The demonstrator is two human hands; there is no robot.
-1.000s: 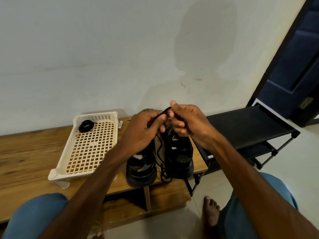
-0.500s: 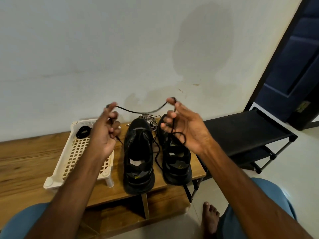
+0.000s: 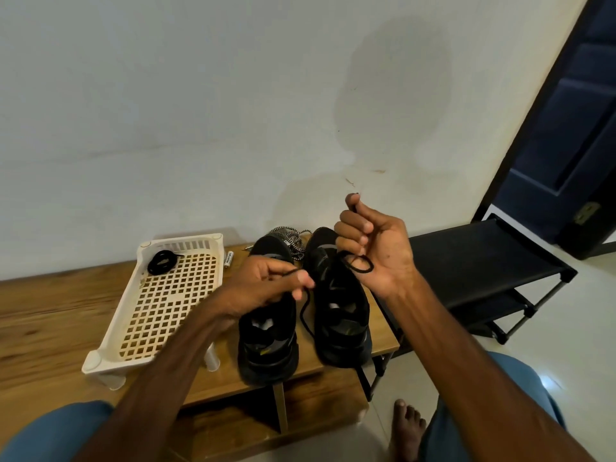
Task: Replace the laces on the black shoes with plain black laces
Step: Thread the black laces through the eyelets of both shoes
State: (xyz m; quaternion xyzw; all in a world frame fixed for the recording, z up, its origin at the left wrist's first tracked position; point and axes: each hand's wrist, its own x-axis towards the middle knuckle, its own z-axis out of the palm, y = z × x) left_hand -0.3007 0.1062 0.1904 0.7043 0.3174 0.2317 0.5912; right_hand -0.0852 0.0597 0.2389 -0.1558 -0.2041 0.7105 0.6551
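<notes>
Far left on the wooden counter (image 3: 50, 311), a cream perforated plastic tray (image 3: 186, 243) holds one coiled plain black lace (image 3: 163, 261), set aside, I judge, for the second shoe. A small white battery (image 3: 229, 260) lies just beside the tray; its lettering is illegible.

My left hand (image 3: 266, 285) pinches the loose black lace (image 3: 303, 313) between thumb and fingers above the left black shoe (image 3: 266, 341), and the strand hangs down between the pair. A heap of black-and-white striped laces (image 3: 290, 238) lies by the toes, presumably the discarded set. The right black shoe (image 3: 343, 321) stands alongside.

My right hand (image 3: 373, 251), raised, curls round the same lace. A loop lies on its palm and the tip shows above the forefinger, probably to find the ends.

My hands hide the eyelets, so I cannot tell whether either shoe is threaded. A black metal-framed shoe rack (image 3: 483, 255) stands far right.
</notes>
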